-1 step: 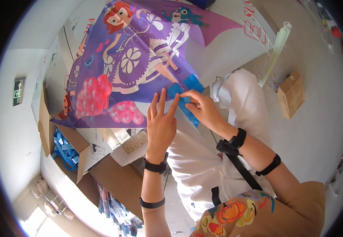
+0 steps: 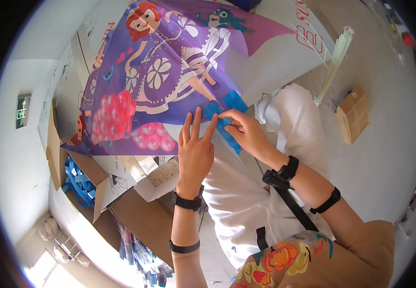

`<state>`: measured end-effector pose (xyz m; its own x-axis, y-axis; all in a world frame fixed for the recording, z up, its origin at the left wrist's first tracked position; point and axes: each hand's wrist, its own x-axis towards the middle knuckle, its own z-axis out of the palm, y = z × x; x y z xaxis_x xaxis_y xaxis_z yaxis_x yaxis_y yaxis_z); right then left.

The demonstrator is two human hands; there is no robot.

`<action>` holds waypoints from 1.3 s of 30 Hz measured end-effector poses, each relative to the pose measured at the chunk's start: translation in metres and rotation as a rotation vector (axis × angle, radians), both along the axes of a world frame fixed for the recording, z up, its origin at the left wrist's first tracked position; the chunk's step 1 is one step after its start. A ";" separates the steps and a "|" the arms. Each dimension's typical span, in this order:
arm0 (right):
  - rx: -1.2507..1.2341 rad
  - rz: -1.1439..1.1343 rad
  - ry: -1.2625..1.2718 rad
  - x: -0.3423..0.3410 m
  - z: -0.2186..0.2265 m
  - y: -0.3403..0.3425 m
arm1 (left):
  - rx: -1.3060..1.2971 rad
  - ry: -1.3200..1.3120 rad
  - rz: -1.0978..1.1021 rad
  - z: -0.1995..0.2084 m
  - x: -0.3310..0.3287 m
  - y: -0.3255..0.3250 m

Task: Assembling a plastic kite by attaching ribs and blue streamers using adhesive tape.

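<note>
A thin purple sheet point(image 2: 162, 62), printed with a cartoon princess and pink balloons, is draped over the white cartons in front of me and reaches my lap. At its near edge lie glossy blue strips point(image 2: 235, 102), one of which hangs down over my trousers. My left hand point(image 2: 196, 149) rests with fingers stretched out, its index fingertip at the blue piece by the sheet's edge. From the right, my right hand point(image 2: 247, 132) pinches the blue strip between bent fingers and thumb, its index fingertip close to the left one. What lies under the fingertips is hidden.
An open carton point(image 2: 100, 185) of blue straps stands at the left, beside a small box of pale bits point(image 2: 164, 174). Below are packaged items point(image 2: 140, 254). To the right, a bundle of thin white rods point(image 2: 335, 62) stands near a brown cardboard box point(image 2: 353, 115).
</note>
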<state>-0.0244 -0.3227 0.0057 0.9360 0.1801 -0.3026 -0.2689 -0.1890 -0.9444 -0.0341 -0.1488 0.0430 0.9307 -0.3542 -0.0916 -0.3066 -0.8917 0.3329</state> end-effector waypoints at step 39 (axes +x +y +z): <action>-0.724 0.334 -0.710 0.007 0.003 -0.018 | -0.021 0.015 -0.016 -0.002 -0.002 0.000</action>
<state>-0.0170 -0.3409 0.0091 0.8765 0.4559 0.1547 0.4677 -0.7303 -0.4979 -0.0366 -0.1489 0.0413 0.9236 -0.3707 -0.0983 -0.3152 -0.8797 0.3560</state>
